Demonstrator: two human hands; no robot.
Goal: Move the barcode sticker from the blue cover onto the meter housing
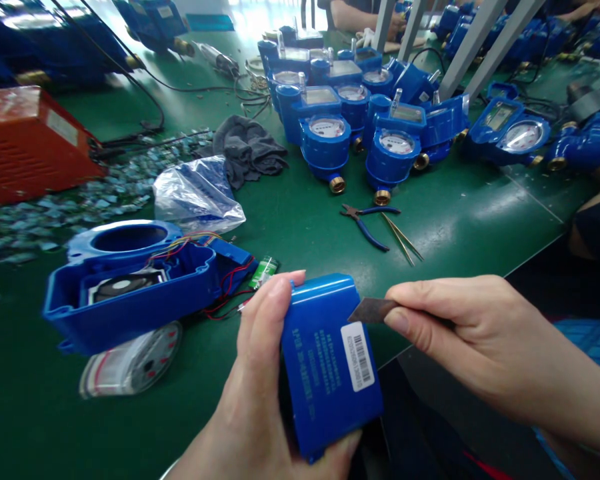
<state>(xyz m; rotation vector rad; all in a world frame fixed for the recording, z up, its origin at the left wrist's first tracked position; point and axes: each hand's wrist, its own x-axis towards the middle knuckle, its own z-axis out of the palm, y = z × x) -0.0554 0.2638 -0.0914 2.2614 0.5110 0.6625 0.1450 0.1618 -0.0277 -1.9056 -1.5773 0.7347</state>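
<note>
My left hand (265,373) is wrapped round a blue plastic cover (320,413) with printed lettering and a white barcode label (358,357). Between thumb and fingers, my right hand (460,333) pinches a short dark metal blade (373,310). Its tip meets the cover's edge just above the label. Left of the cover lies an opened blue meter housing (130,320) with coloured wires and a green battery (264,272) beside it. A clear round meter register (133,360) leans against the housing's near side.
Pliers (365,223) and tweezers (403,240) lie beyond my hands. Several blue water meters (325,143) stand farther back. At left are an orange box (30,143), small pale scraps (80,213), a plastic bag (197,193) and a grey cloth (247,150). Another person's arm (360,17) shows at the back.
</note>
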